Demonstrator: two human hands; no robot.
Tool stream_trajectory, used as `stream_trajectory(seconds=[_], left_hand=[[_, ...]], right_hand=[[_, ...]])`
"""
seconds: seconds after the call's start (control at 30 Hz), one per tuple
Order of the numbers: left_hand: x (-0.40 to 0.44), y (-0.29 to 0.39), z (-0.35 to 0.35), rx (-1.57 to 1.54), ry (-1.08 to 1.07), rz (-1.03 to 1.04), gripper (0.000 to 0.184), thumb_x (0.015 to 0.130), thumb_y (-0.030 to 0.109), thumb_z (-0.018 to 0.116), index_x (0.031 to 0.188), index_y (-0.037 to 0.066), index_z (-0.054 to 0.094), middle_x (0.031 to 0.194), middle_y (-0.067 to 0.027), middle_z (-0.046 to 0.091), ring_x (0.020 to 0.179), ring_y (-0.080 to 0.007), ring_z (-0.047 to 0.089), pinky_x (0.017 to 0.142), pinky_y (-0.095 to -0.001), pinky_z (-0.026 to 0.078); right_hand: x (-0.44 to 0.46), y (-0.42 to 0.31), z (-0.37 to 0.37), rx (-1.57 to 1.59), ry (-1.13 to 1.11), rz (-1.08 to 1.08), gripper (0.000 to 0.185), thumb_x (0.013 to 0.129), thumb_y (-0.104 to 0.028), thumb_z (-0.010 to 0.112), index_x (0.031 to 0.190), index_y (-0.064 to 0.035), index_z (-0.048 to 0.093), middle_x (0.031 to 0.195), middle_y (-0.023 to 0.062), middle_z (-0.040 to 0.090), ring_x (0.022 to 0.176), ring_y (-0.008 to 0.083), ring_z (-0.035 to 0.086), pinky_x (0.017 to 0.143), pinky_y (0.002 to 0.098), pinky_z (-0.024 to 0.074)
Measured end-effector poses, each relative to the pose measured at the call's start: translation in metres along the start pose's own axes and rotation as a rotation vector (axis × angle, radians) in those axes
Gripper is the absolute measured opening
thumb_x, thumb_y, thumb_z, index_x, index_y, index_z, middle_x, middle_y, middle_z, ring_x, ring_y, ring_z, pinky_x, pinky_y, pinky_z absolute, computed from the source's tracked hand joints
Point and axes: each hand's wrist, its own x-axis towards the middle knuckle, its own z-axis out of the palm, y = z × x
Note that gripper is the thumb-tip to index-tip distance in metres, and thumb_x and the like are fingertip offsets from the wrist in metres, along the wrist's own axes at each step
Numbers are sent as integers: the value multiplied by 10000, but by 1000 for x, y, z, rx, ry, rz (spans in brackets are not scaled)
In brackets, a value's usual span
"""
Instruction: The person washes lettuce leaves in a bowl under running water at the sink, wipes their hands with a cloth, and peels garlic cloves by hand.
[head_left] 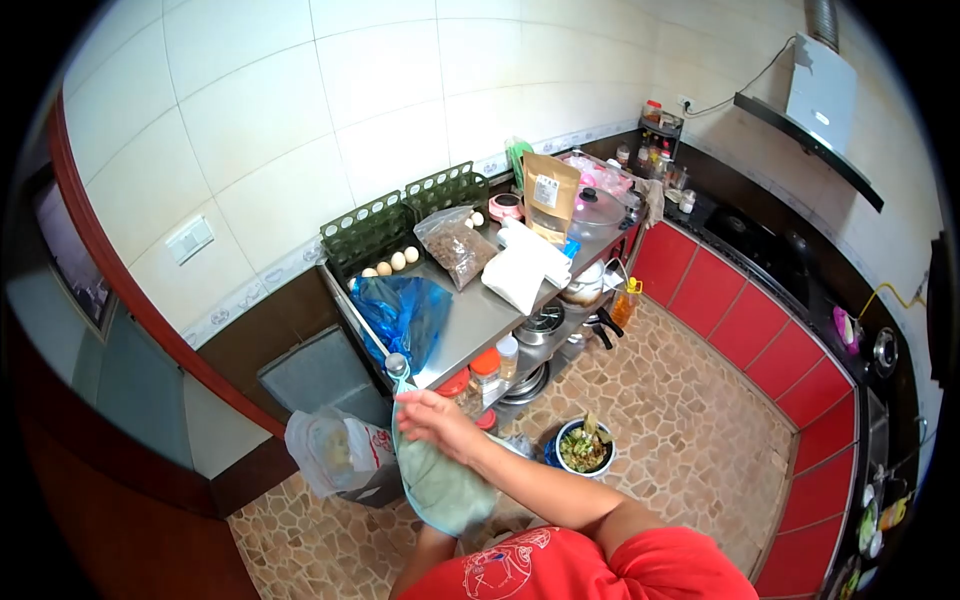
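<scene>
A pale green cloth (445, 490) with light blue edging hangs in front of me at the near corner of the metal table; its narrow blue strip rises toward a rounded grey knob (397, 364). My right hand (438, 420) is at the cloth's upper part, its fingers bent together at the edge and seemingly gripping it. My left forearm (428, 553) goes up behind the lower cloth, which hides the left hand. Beside the knob lie a white stick (369, 330) and a crumpled blue plastic bag (412, 318).
On the metal table (470, 335) are several eggs (398, 261), a bag of brown granules (457, 246) and a brown pouch (549, 196). Jars (486, 366) stand on its lower shelf. A lined bin (340, 455) is left; a bowl of scraps (585, 448) sits on the floor.
</scene>
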Motion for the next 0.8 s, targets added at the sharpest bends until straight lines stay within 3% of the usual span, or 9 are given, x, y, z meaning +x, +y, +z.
stream_trajectory(seconds=[0.03, 0.07, 0.13, 0.53, 0.6, 0.67, 0.73, 0.8], left_hand=[[2, -1, 3, 2, 3, -5, 315, 851, 154, 482, 1142, 34, 488, 1123, -137, 524, 1021, -270, 515, 852, -404, 410], [3, 0, 6, 13, 6, -6, 316, 852, 157, 481, 1144, 34, 487, 1121, -137, 524, 1018, -269, 517, 850, -402, 412], [5, 2, 9, 25, 18, -7, 319, 855, 162, 478, 1147, 32, 484, 1117, -136, 526, 1012, -267, 520, 845, -398, 416], [17, 36, 1, -25, 95, 187, 337, 873, 197, 462, 1163, 24, 469, 1093, -130, 533, 977, -258, 538, 817, -376, 440], [21, 53, -3, -88, 67, 235, 341, 876, 203, 459, 1166, 23, 467, 1089, -129, 535, 971, -257, 541, 813, -372, 444], [29, 68, -5, -183, 17, 252, 344, 880, 209, 457, 1168, 22, 464, 1085, -129, 536, 966, -255, 544, 808, -368, 448], [36, 77, -7, -270, -27, 242, 348, 883, 215, 454, 1171, 20, 462, 1081, -128, 537, 960, -254, 547, 803, -364, 452], [43, 70, -5, -315, -21, 237, 352, 886, 221, 451, 1174, 19, 459, 1077, -127, 539, 954, -252, 550, 799, -361, 456]], right_hand=[[4, -3, 3, 870, -112, 212, 342, 882, -303, 510, 1152, -93, 507, 939, 105, 592, 881, 206, 577, 762, 343, 472], [3, 6, 10, 1096, -267, 221, 359, 918, -313, 447, 1195, -87, 472, 964, 97, 604, 897, 188, 582, 785, 337, 476], [2, 28, 19, 1067, -283, 450, 416, 909, -335, 457, 1239, -83, 433, 971, 92, 600, 899, 197, 582, 804, 338, 470], [5, 44, 23, 913, -458, 301, 419, 907, -240, 486, 1273, -59, 392, 1102, 91, 550, 1013, 197, 541, 908, 338, 417], [-3, 40, 17, 801, -561, 394, 431, 899, -235, 503, 1273, -48, 395, 1126, 95, 542, 1030, 200, 536, 899, 322, 424], [-13, 39, 1, 706, -531, 402, 439, 890, -242, 519, 1267, -46, 407, 1105, 105, 555, 1005, 213, 557, 881, 326, 443], [-13, 56, -27, 604, -217, 590, 391, 881, -220, 536, 1217, -37, 458, 1063, 101, 577, 963, 208, 579, 853, 332, 464], [-7, 101, -41, 841, 259, 367, 250, 859, -120, 550, 1096, -40, 543, 1036, 74, 593, 929, 172, 590, 811, 321, 482]])
